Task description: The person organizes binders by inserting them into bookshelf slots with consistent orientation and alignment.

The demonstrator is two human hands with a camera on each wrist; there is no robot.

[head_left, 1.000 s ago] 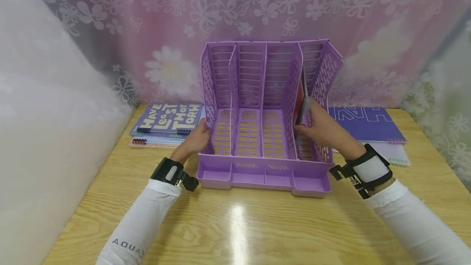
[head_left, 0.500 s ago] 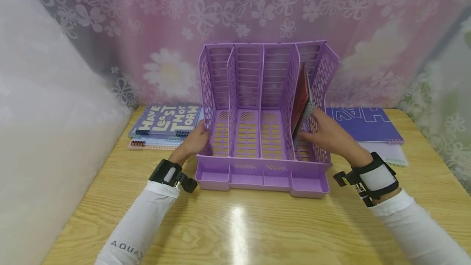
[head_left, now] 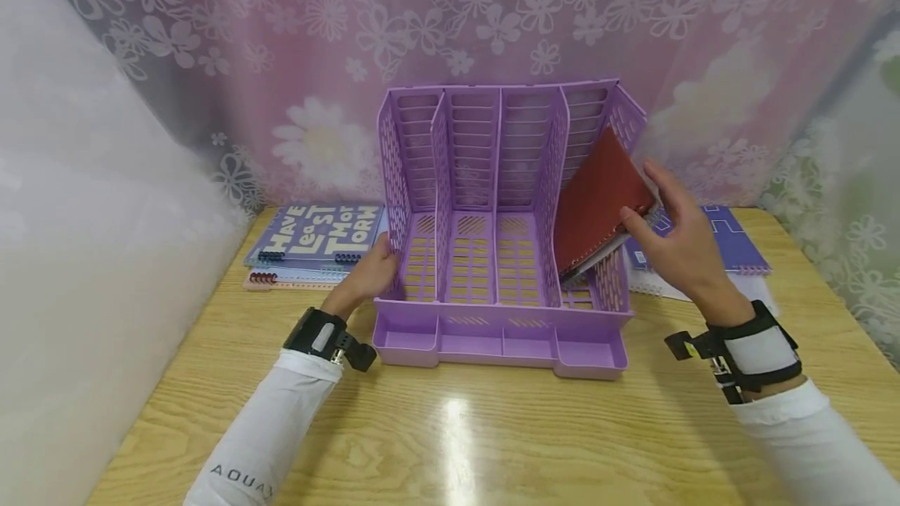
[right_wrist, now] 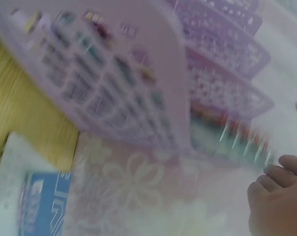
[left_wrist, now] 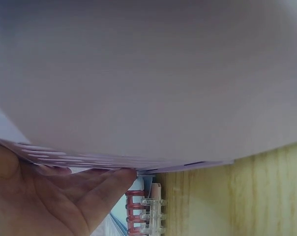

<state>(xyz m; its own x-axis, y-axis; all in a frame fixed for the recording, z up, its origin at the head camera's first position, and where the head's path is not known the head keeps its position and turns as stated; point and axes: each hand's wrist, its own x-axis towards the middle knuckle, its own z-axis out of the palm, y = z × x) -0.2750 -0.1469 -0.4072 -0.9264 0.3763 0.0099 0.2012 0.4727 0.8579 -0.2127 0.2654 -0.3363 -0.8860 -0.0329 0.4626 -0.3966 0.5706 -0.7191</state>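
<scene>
A purple file rack point(head_left: 502, 315) stands upright on the table, with several tall compartments and a row of small trays along its front. In the head view, a red-covered spiral notebook point(head_left: 601, 194) leans tilted in the far-right compartment, with pale pages or another notebook behind it. My right hand point(head_left: 678, 236) pinches its upper right edge, thumb on the red cover and fingers behind. My left hand point(head_left: 373, 272) rests against the rack's outer left side. In the left wrist view, its fingers point(left_wrist: 106, 191) lie fairly straight along the slotted wall; the thumb's contact is unclear.
Stacked spiral notebooks point(head_left: 316, 233) lie left of the rack, a lettered blue one on top. Another pile with a blue notebook point(head_left: 734, 244) lies on the right. A floral curtain point(head_left: 485, 14) hangs behind the wooden table point(head_left: 394, 428). The right wrist view is blurred.
My right hand has moved right and up out of the far-right compartment, drawing the red notebook's upper edge outward so its cover now faces forward. The left hand and rack have hardly moved.
</scene>
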